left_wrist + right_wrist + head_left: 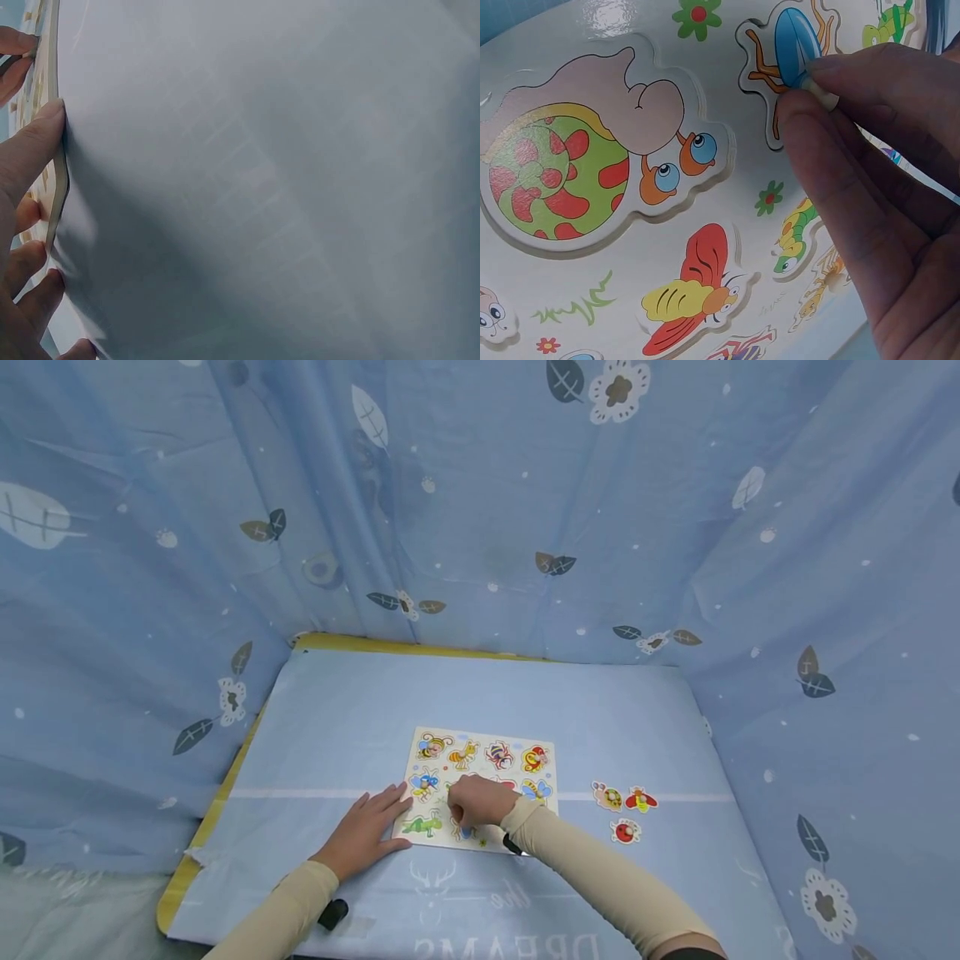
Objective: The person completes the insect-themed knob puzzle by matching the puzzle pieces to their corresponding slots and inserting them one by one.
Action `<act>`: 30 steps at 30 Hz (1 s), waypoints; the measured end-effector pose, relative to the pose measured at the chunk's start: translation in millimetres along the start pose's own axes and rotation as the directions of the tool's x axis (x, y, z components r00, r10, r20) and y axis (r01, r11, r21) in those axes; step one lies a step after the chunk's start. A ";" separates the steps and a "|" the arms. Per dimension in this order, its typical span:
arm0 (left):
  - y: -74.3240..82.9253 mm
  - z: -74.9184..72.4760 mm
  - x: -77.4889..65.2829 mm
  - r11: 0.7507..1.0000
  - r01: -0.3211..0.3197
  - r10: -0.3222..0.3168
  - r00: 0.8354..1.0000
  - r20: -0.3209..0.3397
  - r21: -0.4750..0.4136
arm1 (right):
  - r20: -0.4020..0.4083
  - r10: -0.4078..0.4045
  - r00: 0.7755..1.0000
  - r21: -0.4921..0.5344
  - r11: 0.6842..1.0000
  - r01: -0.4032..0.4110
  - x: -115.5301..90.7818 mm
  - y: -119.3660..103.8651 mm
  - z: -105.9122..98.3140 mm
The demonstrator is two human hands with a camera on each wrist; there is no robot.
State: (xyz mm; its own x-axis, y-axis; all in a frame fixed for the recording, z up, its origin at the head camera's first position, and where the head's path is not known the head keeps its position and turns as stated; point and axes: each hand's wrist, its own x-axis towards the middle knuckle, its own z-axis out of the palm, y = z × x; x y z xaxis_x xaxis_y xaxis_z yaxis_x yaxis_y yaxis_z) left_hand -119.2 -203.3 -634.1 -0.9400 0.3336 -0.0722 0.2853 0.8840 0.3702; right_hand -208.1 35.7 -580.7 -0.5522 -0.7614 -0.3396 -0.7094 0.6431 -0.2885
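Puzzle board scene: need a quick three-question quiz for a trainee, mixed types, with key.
1. Count: how many loose pieces lie to the right of the puzzle board?
2. True or false: the left hand touches the board.
3. Name it: what is the right hand pinching?

Key:
1. Three.
2. True; it rests at the board's edge.
3. The small knob on a blue insect piece.
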 end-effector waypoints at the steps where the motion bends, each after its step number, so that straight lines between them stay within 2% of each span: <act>1: 0.0 0.8 0.0 1.000 -0.002 0.002 1.000 -0.002 0.002 | 0.000 -0.003 1.000 -0.001 1.000 0.003 -0.5 -0.2 -0.2; 5: 1.0 3.5 -0.1 1.000 0.002 -0.002 1.000 -0.006 0.001 | 0.007 -0.012 1.000 0.010 1.000 0.012 -2.5 1.0 0.2; 9: 2.5 5.7 -0.8 1.000 0.010 -0.010 1.000 0.004 -0.003 | 0.026 -0.022 0.999 0.075 0.997 0.020 -6.1 9.4 3.1; 13: 2.7 6.4 -1.0 1.000 0.000 0.000 1.000 -0.002 0.010 | 0.005 -0.021 1.000 0.156 0.988 0.020 -14.6 27.0 -0.2; 16: 2.5 4.7 -0.8 1.000 -0.008 0.008 1.000 -0.024 0.013 | -0.032 0.002 0.999 0.172 0.985 0.003 -24.6 45.6 -6.9; 18: 2.4 3.3 -0.4 1.000 -0.009 0.010 1.000 -0.028 0.009 | -0.045 0.041 0.998 0.165 0.986 -0.033 -34.3 58.2 -11.1; 22: 2.5 1.8 0.0 1.000 -0.006 0.006 1.000 -0.013 0.005 | -0.017 0.171 0.985 0.163 0.973 -0.166 -58.9 79.4 -17.5; 25: 2.4 1.8 0.2 1.000 -0.001 0.001 1.000 -0.004 0.012 | 0.000 0.267 0.964 0.171 0.950 -0.263 -78.4 94.4 -21.3; 30: 1.1 1.9 -0.1 1.000 0.004 -0.004 1.000 -0.004 0.013 | 0.007 0.380 0.925 0.187 0.908 -0.374 -108.7 124.9 -22.8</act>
State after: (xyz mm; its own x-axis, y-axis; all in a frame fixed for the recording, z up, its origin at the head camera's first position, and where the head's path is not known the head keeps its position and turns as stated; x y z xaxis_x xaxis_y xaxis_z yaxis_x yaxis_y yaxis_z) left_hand -118.4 -201.7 -635.5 -0.9416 0.3293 -0.0702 0.2844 0.8896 0.3575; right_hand -246.7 197.0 -559.4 -0.7771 -0.4597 -0.4299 -0.3560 0.8843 -0.3021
